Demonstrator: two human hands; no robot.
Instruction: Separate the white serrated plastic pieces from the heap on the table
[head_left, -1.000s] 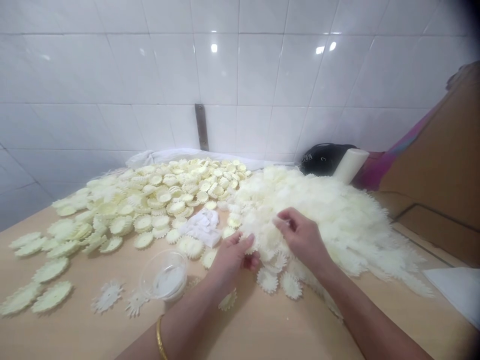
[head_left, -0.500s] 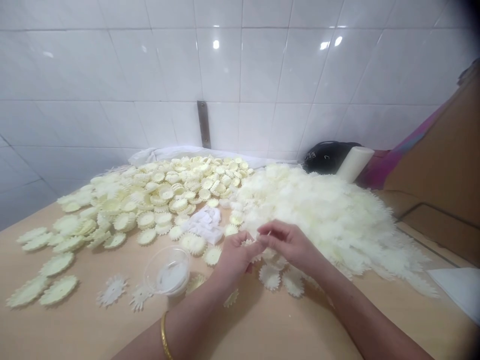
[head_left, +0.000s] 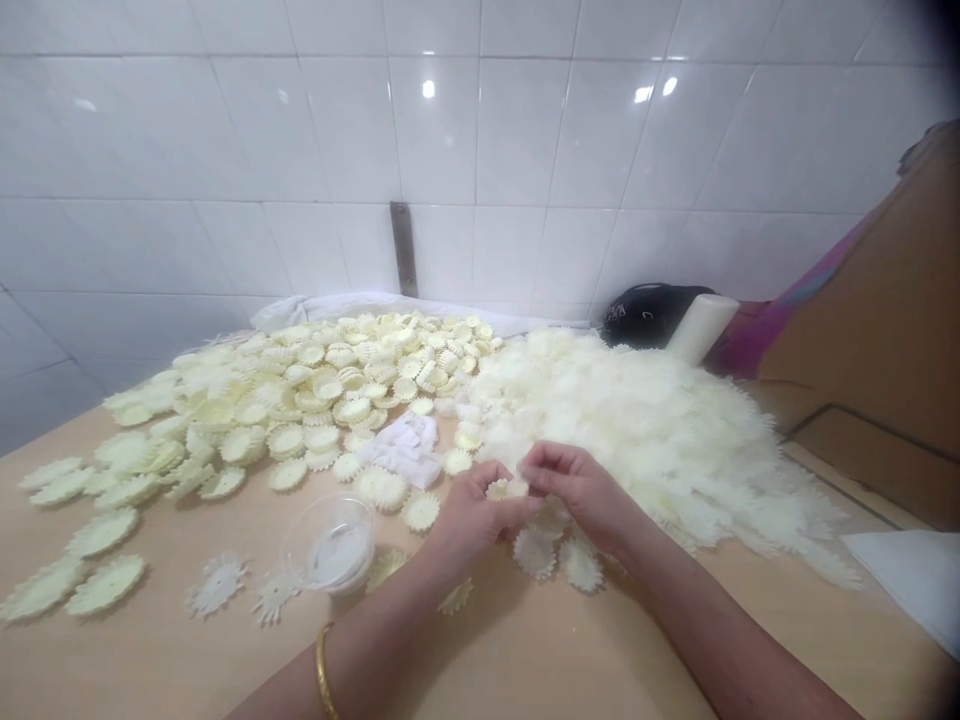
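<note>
A small pale-cream piece with a scalloped edge (head_left: 507, 489), like a fabric flower, is held up between my hands. My left hand (head_left: 466, 522) is closed around its left and lower side, with the thumb along the front. My right hand (head_left: 583, 492) pinches at its right edge; the fingertips partly hide that spot. Just below the hands, scalloped white discs (head_left: 535, 553) lie on the table. A clear plastic tub (head_left: 330, 545) with something whitish inside stands left of my left wrist.
A heap of stacked cream scalloped discs (head_left: 322, 385) covers the back left of the wooden table (head_left: 525, 670). Loose sheer petal pieces (head_left: 630, 430) are piled at right. A crumpled white cloth (head_left: 405, 448), a white roll (head_left: 701, 328), a black bag (head_left: 649, 312) and a cardboard box (head_left: 877, 350) are nearby.
The cream piece between my hands has turned, so more of its scalloped face shows. My right fingers have shifted slightly along its edge. The view has moved a little to the right.
</note>
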